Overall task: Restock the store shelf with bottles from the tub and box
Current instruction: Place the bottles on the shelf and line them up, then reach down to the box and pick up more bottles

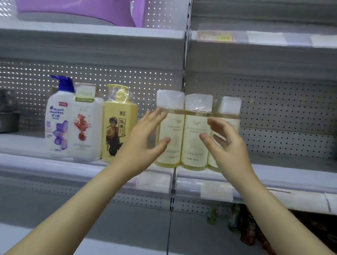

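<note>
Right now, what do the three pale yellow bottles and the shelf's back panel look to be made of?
Pale yellow bottles: probably clear glossy plastic, since the liquid's colour shows through. Their white caps sit under crinkled shiny film, likely plastic wrap. Back panel: seemingly grey painted metal, matte, punched with regular holes.

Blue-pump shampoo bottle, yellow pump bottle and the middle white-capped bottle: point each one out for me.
blue-pump shampoo bottle (56, 121): head view, on its white front label.
yellow pump bottle (119, 122): head view, on the front of its body.
middle white-capped bottle (198, 103): head view, on its white cap.
</note>
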